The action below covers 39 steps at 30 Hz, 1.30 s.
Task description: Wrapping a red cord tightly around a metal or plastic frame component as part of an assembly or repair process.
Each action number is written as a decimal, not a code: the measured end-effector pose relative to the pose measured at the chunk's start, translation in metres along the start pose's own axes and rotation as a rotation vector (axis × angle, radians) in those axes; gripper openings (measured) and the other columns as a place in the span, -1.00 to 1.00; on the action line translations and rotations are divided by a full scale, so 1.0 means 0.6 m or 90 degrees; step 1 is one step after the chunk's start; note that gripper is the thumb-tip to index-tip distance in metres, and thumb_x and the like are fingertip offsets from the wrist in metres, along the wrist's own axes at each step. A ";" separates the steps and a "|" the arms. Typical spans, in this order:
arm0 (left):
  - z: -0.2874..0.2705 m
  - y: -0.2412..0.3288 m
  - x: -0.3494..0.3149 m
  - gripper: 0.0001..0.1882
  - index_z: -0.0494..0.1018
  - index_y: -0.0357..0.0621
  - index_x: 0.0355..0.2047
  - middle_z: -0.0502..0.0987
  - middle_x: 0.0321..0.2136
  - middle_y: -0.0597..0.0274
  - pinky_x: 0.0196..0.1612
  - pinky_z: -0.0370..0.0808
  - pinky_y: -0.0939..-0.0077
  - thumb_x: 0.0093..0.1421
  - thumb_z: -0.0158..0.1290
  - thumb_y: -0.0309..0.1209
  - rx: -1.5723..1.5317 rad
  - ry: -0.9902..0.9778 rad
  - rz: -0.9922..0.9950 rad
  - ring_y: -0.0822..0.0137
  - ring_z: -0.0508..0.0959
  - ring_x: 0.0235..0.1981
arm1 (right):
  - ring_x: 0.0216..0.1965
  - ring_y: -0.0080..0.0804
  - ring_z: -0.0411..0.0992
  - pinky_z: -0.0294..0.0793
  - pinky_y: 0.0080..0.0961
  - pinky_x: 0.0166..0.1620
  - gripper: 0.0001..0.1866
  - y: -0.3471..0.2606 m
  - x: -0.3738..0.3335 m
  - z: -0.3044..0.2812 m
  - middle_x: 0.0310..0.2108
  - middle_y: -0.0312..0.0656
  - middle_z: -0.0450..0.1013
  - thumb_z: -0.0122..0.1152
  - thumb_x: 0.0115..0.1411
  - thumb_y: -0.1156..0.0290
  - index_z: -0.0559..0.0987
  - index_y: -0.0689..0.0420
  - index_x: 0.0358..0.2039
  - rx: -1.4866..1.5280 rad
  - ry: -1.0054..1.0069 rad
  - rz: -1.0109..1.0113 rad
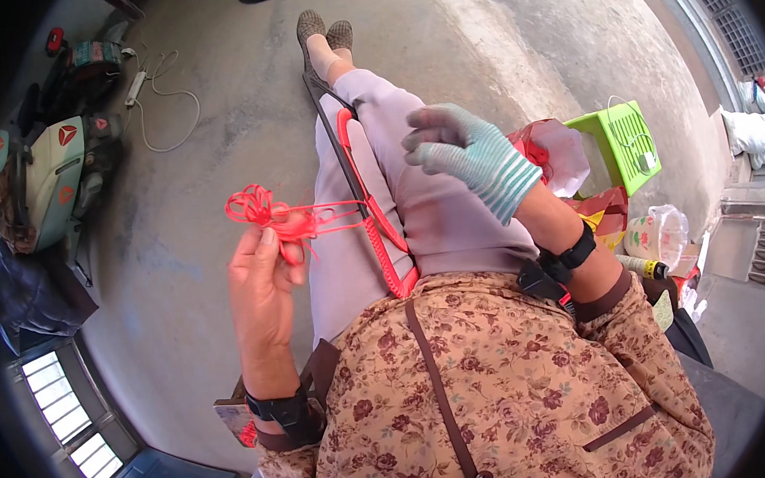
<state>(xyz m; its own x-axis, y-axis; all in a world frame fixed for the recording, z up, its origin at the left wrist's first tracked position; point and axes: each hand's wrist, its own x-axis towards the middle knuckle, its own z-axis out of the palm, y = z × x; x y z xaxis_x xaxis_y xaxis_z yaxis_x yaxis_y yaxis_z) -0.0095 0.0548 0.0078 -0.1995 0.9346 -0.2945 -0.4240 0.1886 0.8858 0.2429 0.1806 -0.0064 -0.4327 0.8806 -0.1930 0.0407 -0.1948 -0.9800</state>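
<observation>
My bare left hand [263, 262] is closed, its thumb and fingers pinching a looped bundle of thin red cord [250, 206]. Strands stretch from the bundle to a long, narrow dark strip [339, 145] lying along my thighs. Beside that strip, a red braided band [382, 255] bends into a long loop on my lap. Over my right thigh, my right hand [465, 151] wears a pale green and grey striped glove. Its fingers are loosely bent and apart, with nothing visible between them.
To my right stand a bright green plastic basket [627, 149], red and clear bags [566, 153], and a yellow-black roll [643, 267]. A pale scooter [59, 180] stands at left, near a white power strip [136, 88] with its cable on the concrete floor.
</observation>
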 end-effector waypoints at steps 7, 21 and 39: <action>0.032 0.007 -0.018 -0.62 0.26 -0.26 0.05 0.39 -0.45 0.26 -0.52 0.39 0.69 0.24 -0.04 -0.44 -0.095 -0.055 -0.057 0.53 0.36 -0.53 | -0.20 -0.49 0.42 0.41 -0.60 -0.04 -0.55 -0.011 0.007 0.052 -0.27 -0.19 0.44 0.26 0.06 0.40 0.41 0.32 -0.06 -0.008 -0.115 -0.075; -0.001 0.053 -0.016 -0.67 0.35 -0.17 -0.02 0.48 -0.19 0.12 -0.48 0.37 0.63 0.27 -0.03 -0.29 0.329 0.118 0.146 0.51 0.39 -0.49 | -0.16 -0.31 0.45 0.43 -0.47 -0.07 -0.55 -0.013 0.000 0.047 -0.20 -0.05 0.45 0.30 -0.01 0.31 0.48 0.25 -0.12 -0.280 -0.055 -0.202; 0.074 -0.045 0.009 -0.69 0.42 -0.21 -0.15 0.50 -0.44 0.30 -0.46 0.41 0.64 0.08 0.16 -0.44 0.358 -0.046 0.081 0.50 0.50 -0.47 | -0.56 -0.63 0.31 0.29 -0.74 -0.47 -0.83 -0.033 -0.047 0.049 -0.58 -0.32 0.37 0.14 0.14 0.37 0.51 0.21 -0.34 0.352 -0.127 0.145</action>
<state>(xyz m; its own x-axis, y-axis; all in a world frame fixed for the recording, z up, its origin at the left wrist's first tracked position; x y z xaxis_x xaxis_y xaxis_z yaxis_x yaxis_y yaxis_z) 0.0400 0.0679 -0.0018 -0.1484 0.9749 -0.1661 0.1375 0.1867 0.9727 0.2276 0.1470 0.0198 -0.6294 0.7041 -0.3289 -0.2976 -0.6093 -0.7350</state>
